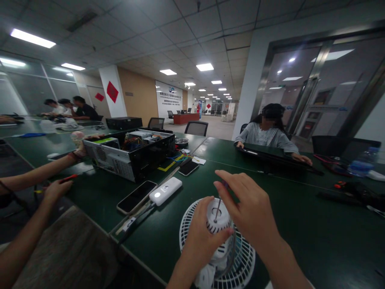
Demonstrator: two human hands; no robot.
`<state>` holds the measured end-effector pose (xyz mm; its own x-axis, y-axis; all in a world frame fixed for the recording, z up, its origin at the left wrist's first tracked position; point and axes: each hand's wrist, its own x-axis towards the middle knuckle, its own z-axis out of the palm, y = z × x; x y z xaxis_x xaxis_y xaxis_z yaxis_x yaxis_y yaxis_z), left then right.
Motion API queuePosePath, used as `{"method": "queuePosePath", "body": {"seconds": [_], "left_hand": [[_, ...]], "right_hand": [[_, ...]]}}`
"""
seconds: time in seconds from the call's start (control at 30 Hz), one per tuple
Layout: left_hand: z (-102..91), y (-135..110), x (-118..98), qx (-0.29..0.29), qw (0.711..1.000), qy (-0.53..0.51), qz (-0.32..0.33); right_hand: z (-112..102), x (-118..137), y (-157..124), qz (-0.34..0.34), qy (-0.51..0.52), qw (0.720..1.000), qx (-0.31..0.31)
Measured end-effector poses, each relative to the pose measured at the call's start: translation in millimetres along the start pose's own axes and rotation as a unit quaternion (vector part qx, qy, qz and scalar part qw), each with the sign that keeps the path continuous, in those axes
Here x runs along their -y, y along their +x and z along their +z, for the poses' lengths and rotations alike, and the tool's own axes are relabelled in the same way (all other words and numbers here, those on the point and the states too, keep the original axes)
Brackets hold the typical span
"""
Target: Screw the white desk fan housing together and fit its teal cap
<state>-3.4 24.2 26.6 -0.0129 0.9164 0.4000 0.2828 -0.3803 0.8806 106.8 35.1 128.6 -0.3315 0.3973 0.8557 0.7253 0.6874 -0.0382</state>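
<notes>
A phone (136,196) and a white power bank (165,191) lie side by side on the green desk (288,249). The left hand (204,245) has a closed grip around the white hub (218,214) of a small fan (240,261) at the desk's edge, while the right hand (249,204) grips a thin screwdriver (218,208), its tip in the hub.

Nothing legible here. White wall sign (169,98) far back: blue logo plus lines of Chinese characters, all too small to read. Red diamond-shaped paper (112,91) on the white pillar: dark character, can't resolve it. White paper tag (199,160) on the table: marks unreadable.
</notes>
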Motion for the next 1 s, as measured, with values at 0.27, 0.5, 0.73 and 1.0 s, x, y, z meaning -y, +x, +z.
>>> {"method": "queuePosePath", "body": {"seconds": [0.27, 0.5, 0.73, 1.0], "left_hand": [[-0.4, -0.9, -2.0, -0.016, 1.0, -0.002, 0.01], [-1.4, -0.5, -3.0, -0.004, 1.0, 0.0, 0.007], [-0.7, -0.7, -0.2, 0.004, 1.0, -0.007, 0.009], [0.4, -0.3, 1.5, -0.004, 1.0, -0.018, 0.017]], "right_hand": [[-2.0, 0.5, -0.6, -0.007, 0.012, 1.0, -0.005], [-7.6, -1.2, 0.4, 0.011, 0.056, 0.998, 0.027], [-2.2, 1.7, -1.4, 0.01, -0.001, 1.0, -0.011], [-6.8, 3.8, 0.0, -0.012, 0.082, 0.997, 0.002]]}}
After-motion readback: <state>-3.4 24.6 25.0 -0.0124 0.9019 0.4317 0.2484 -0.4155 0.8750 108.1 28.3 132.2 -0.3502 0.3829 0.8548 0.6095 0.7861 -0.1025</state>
